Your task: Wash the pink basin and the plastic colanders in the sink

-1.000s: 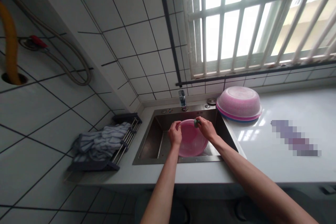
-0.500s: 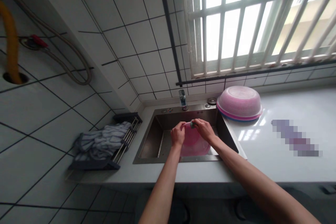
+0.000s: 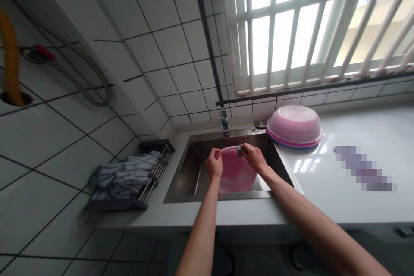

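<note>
A pink plastic basin is tilted inside the steel sink, its open side toward me. My left hand grips the basin's rim at the upper left, fingers closed over the edge. In my right hand is a small greenish sponge, pinched between the fingers at the basin's upper right rim. The far underside of the basin is hidden.
Behind the sink stands a chrome faucet. Upturned pink basins are stacked on the white counter at right. Left of the sink, a rack holds a striped grey cloth. A barred window is above.
The basin has tipped to show more of its inside, and my left hand has shifted slightly left with its rim. My right hand and the sponge have moved a little right along the rim.
</note>
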`<state>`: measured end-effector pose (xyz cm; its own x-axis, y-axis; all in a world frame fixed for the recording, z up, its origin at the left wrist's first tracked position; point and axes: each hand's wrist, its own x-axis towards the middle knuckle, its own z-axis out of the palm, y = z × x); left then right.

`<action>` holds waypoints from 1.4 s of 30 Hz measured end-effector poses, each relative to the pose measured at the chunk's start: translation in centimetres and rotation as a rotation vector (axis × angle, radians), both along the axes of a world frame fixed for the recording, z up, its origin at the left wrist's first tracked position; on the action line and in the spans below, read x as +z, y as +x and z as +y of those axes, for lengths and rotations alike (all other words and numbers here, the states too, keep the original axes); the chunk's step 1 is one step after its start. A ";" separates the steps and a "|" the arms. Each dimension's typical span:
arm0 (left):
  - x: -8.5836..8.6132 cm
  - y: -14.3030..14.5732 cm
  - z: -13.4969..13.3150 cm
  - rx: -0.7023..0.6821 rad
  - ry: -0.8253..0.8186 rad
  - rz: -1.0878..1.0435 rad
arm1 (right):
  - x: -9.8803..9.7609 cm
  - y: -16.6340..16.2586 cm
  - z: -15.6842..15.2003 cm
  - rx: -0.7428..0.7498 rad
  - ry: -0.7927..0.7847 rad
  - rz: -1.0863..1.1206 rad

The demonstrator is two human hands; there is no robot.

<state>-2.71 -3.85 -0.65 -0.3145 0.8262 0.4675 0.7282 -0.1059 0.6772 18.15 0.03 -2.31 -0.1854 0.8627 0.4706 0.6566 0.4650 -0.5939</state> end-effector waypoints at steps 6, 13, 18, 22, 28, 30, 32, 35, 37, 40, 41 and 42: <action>-0.2 -0.1 0.1 -0.030 -0.016 -0.006 | -0.2 0.8 0.0 -0.023 -0.044 0.023; 0.5 1.6 -0.6 -0.211 -0.135 0.087 | 0.2 -1.3 -0.8 0.137 0.025 -0.095; 1.0 0.8 -0.6 -0.017 -0.107 0.058 | 0.3 -0.7 -0.2 0.070 0.007 -0.024; 0.7 0.1 -0.3 0.041 -0.060 0.009 | 0.0 0.5 0.0 -0.006 -0.043 0.012; 0.5 0.8 -0.4 -0.043 -0.066 0.025 | 0.0 0.5 -0.3 -0.002 -0.015 -0.010; 0.6 1.2 -0.6 -0.080 -0.086 0.067 | 0.0 0.1 -0.5 0.033 -0.006 -0.033; 0.9 1.6 -0.9 -0.126 -0.112 0.121 | 0.0 -0.4 -0.6 0.077 0.006 -0.069; 1.1 2.0 -1.1 -0.167 -0.151 0.152 | 0.1 -0.9 -0.9 0.126 0.026 -0.095; 1.2 2.0 -1.1 -0.158 -0.154 0.132 | 0.2 -0.9 -0.9 0.135 0.031 -0.074; 1.2 1.5 -1.0 -0.049 -0.095 0.084 | 0.4 -0.4 -0.7 0.102 0.025 -0.003; 1.2 1.3 -1.0 0.003 -0.066 0.059 | 0.4 -0.1 -0.5 0.079 0.018 0.026; 1.2 1.0 -0.9 0.049 -0.043 0.032 | 0.3 0.3 -0.4 0.055 0.007 0.053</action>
